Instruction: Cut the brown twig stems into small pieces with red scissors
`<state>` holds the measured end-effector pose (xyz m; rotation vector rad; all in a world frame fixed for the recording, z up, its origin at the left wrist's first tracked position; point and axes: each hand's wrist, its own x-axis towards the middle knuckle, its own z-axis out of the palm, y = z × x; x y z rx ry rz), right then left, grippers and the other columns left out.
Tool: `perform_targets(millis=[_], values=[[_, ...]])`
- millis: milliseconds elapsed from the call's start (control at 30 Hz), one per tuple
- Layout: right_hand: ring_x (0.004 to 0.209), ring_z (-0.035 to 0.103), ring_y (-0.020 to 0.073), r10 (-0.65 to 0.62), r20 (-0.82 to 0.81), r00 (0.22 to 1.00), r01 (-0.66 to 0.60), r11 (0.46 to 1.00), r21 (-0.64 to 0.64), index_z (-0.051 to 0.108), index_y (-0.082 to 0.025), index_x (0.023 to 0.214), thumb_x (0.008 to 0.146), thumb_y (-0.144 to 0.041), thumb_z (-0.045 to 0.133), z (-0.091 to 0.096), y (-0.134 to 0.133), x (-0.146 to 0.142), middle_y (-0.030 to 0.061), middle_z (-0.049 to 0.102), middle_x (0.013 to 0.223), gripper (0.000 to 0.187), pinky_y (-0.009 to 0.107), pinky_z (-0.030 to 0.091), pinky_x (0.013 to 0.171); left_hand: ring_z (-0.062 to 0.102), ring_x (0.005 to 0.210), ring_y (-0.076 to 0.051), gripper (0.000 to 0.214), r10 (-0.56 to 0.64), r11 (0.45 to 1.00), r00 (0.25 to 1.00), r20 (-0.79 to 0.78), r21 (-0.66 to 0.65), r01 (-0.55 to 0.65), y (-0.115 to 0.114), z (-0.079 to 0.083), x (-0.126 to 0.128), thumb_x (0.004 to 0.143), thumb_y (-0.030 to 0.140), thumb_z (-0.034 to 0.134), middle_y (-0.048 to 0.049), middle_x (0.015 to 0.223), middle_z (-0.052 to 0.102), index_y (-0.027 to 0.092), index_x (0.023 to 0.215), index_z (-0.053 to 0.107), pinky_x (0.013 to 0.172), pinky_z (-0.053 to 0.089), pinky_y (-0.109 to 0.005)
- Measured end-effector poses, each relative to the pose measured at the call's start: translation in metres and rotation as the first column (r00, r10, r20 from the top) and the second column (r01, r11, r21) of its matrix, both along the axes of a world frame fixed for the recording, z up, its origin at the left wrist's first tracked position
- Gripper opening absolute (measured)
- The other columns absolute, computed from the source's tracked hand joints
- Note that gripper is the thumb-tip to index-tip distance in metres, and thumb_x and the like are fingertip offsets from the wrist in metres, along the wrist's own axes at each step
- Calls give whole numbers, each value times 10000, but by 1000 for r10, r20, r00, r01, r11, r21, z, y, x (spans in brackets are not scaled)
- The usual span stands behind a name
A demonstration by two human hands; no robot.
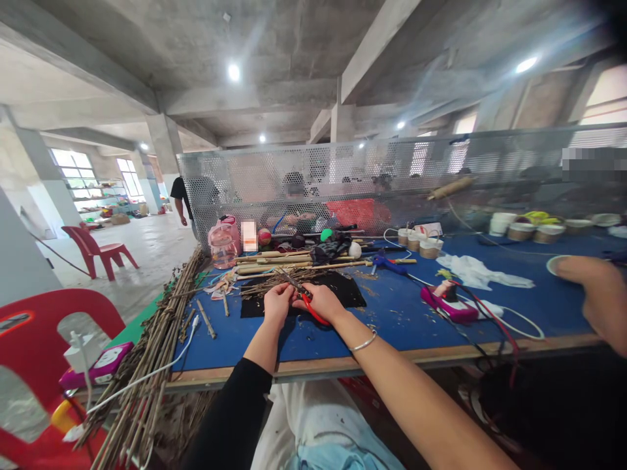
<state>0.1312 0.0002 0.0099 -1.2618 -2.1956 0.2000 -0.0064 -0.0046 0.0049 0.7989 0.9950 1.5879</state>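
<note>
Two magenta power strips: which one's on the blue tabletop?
The right-hand magenta power strip: it lies on the blue tabletop, right of the right hand with the red-handled tool. The other strip sits far left, beside the long twig bundle.

Head view | from near side of table (399, 320) | forward, slightly down | hands (277, 304) close

Left hand (276, 304) beside right hand (324, 301), fingers (281, 289) curled

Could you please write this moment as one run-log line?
left hand: beside tool, grasp unclear | right hand: holding red-handled tool | twigs: on black mat | blue glue gun: on table, right of mat
</note>
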Motion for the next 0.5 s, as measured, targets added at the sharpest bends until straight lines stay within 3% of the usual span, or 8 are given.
perform_targets(millis=[200, 400, 500], values=[[738, 627, 196, -18, 9, 1000, 18, 1000, -17, 603, -256, 965, 688, -612, 566, -1, 0, 1, 41, 674, 807, 452, 228, 386, 601, 572, 539, -106, 110, 0, 1000, 1000, -11, -4, 0, -1, 1, 0, 627, 136, 662, -25, 597, 622, 122, 730, 625, 575, 467, -230], [883, 592, 195, 15, 9, 1000, -16, 998, 56, 555, -212, 1040, 670, -585, 605, 2, -3, -2, 64, 637, 964, 528, 252, 400, 702, 552, 504, -107, 139, -27, 998, 980, -199, 50, 38, 0, -6, 1, 609, 219, 688, -38, 586, 636, 117, 698, 654, 506, 435, -210], [859, 596, 192, 25, 3, 1000, -25, 999, 42, 561, -210, 1033, 672, -588, 601, 4, -3, -2, 60, 644, 942, 524, 250, 397, 682, 562, 520, -112, 175, -15, 997, 973, -231, 70, 32, 1, -8, 1, 604, 239, 693, -47, 613, 649, 114, 722, 663, 516, 438, -211]])
